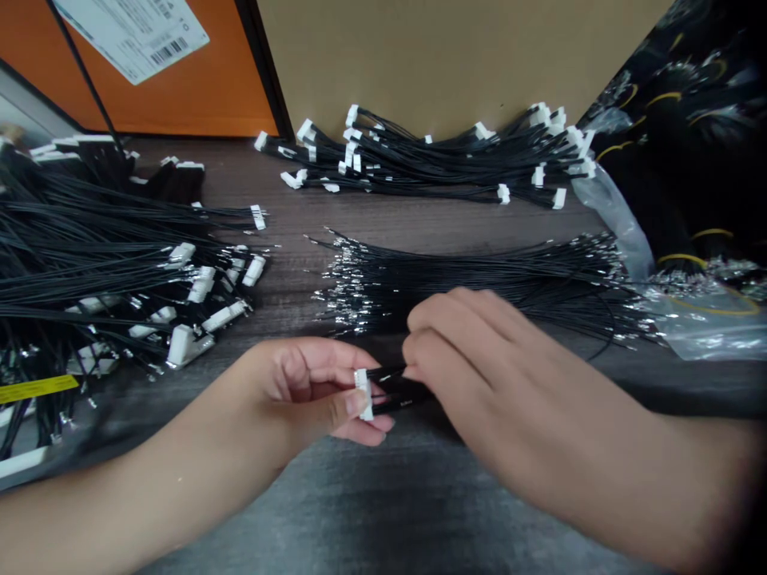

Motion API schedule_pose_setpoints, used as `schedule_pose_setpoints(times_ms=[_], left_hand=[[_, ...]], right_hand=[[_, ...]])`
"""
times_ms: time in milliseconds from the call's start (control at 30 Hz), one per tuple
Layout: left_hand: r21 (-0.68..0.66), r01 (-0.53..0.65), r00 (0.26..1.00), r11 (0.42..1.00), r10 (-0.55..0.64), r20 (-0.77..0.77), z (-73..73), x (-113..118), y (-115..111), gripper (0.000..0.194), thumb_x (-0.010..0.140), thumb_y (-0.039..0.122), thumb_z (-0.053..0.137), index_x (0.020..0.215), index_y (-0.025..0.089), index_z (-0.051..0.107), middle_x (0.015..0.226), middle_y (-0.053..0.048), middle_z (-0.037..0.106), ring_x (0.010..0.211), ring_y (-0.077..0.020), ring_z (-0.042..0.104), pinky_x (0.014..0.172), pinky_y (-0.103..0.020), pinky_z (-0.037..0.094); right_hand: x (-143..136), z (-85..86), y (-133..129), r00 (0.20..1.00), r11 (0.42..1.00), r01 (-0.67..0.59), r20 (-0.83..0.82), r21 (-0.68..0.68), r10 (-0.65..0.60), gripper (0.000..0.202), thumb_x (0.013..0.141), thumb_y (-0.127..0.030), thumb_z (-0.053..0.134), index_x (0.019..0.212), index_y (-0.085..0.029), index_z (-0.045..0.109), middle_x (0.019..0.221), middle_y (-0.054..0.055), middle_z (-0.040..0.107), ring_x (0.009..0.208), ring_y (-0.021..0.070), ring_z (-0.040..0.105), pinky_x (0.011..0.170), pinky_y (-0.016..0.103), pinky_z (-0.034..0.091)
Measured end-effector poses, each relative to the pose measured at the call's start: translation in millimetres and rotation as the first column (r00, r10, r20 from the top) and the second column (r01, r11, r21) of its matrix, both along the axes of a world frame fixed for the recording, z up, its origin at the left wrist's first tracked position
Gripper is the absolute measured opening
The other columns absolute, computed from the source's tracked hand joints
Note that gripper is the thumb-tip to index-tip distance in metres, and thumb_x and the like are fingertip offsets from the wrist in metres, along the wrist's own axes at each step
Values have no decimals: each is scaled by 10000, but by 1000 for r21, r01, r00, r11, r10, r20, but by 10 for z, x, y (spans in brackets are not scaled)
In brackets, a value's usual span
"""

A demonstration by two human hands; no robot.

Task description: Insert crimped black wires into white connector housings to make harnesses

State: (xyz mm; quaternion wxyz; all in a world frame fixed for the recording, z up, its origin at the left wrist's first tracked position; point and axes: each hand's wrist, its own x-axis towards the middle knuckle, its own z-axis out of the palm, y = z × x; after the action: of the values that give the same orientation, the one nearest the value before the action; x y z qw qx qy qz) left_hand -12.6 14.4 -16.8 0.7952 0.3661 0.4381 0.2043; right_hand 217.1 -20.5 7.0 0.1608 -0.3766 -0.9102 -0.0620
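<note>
My left hand (323, 391) pinches a white connector (363, 393) between thumb and fingers. Black wires (387, 402) run from the connector's right side toward my right hand (461, 359). The right hand is closed on these wires close to the connector, and its fingertips are partly hidden behind the knuckles. Just beyond both hands lies a spread bundle of loose black wires (443, 267) with bare metal terminals at their ends.
Finished-looking cables with white connectors (419, 156) lie along a cardboard box (455, 64). At the left is a large heap of connectored black cables (108, 239), with an orange box (180, 88) behind. Banded wire bundles (683, 216) and clear plastic bags (623, 216) sit at right.
</note>
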Motion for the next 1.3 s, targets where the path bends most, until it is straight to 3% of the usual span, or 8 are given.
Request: schedule_pose_setpoints(times_ms=[133, 233, 500, 767, 900, 1067, 1300], left_hand=[[2, 50, 999, 999, -50, -21, 87, -1, 25, 180, 816, 252, 976, 948, 165, 891, 902, -35, 914, 799, -177, 858, 763, -228, 703], [-9, 64, 997, 998, -64, -42, 119, -3, 49, 164, 810, 251, 974, 927, 171, 892, 893, -34, 916, 799, -170, 856, 774, -220, 702], [-57, 43, 996, 997, -39, 77, -20, -20, 40, 163, 813, 222, 985, 948, 217, 893, 873, 15, 906, 832, -173, 867, 777, -237, 706], [-78, 82, 997, 994, -82, -5, 197, 21, 96, 72, 859, 156, 905, 907, 155, 851, 861, -22, 898, 814, -155, 828, 807, -242, 699], [-86, 94, 995, 992, -95, -14, 185, 24, 98, 50, 899, 157, 871, 947, 167, 862, 920, -11, 906, 865, -160, 845, 836, -243, 700], [-90, 46, 999, 995, -48, -10, 161, 42, 74, 102, 833, 151, 921, 915, 149, 861, 848, -12, 898, 797, -163, 841, 775, -237, 706], [-105, 60, 998, 993, -62, -12, 223, 4, 89, 88, 917, 91, 853, 955, 169, 867, 902, -6, 899, 872, -168, 859, 827, -250, 699]], right_hand=[[40, 103, 34, 998, 995, -41, -40, 90, 45, 341, 1077, -68, 366, 930, -181, 652, 870, 107, 743, 745, 267, 665, 637, 417, 523], [34, 108, 40, 993, 994, -100, -59, 33, 102, 424, 1091, -43, 287, 874, -202, 614, 786, 57, 714, 664, 207, 630, 596, 359, 492], [15, -5, 26, 988, 988, -123, -100, -94, 113, 364, 1076, -28, 347, 909, -168, 639, 834, 67, 715, 706, 195, 622, 644, 316, 519], [9, -15, 10, 986, 988, -146, -94, -46, 141, 416, 1109, -61, 302, 914, -170, 653, 840, 83, 725, 712, 220, 634, 643, 370, 553], [5, -30, 16, 986, 988, -138, -107, -64, 131, 360, 1093, -54, 353, 936, -150, 663, 838, 83, 704, 719, 220, 622, 654, 363, 553], [19, -37, 8, 986, 986, -126, -119, -105, 114, 322, 1074, -51, 393, 942, -147, 670, 839, 76, 689, 716, 215, 602, 656, 350, 539], [14, -59, 19, 986, 990, -134, -104, -35, 129, 356, 1110, -68, 335, 959, -153, 646, 841, 81, 700, 717, 226, 612, 657, 373, 541]])
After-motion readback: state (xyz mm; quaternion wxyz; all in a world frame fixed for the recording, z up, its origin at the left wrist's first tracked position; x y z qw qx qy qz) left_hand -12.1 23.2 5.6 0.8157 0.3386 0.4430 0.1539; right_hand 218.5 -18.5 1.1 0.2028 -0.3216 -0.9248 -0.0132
